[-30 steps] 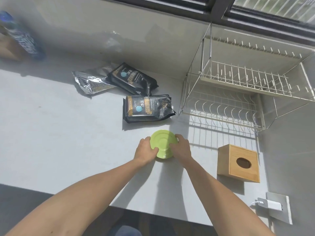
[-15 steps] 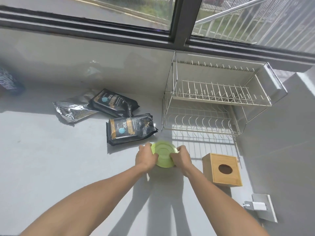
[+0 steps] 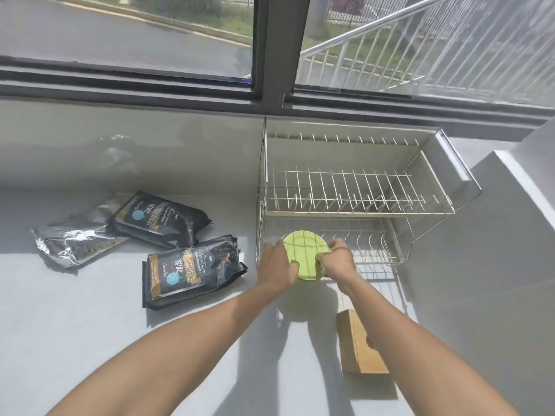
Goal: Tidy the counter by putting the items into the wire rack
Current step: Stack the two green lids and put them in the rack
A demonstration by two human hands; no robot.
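Observation:
A round green plate (image 3: 304, 255) is held tilted above the counter, its far edge at the front of the wire rack's (image 3: 357, 210) lower tier. My left hand (image 3: 277, 265) grips its left rim and my right hand (image 3: 338, 261) grips its right rim. The two-tier metal rack stands against the wall under the window, both tiers bare. Two black coffee bags lie on the counter to the left, one near (image 3: 192, 270) and one farther back (image 3: 160, 219), beside a silver foil bag (image 3: 75, 241).
A wooden tissue box (image 3: 356, 343) sits on the grey counter (image 3: 75, 319) under my right forearm. A grey side wall rises right of the rack. The window frame runs along the back above the backsplash.
Both hands have lifted the green plate off the counter and carried it forward and right to the rack's lower tier. The view has tilted up toward the window.

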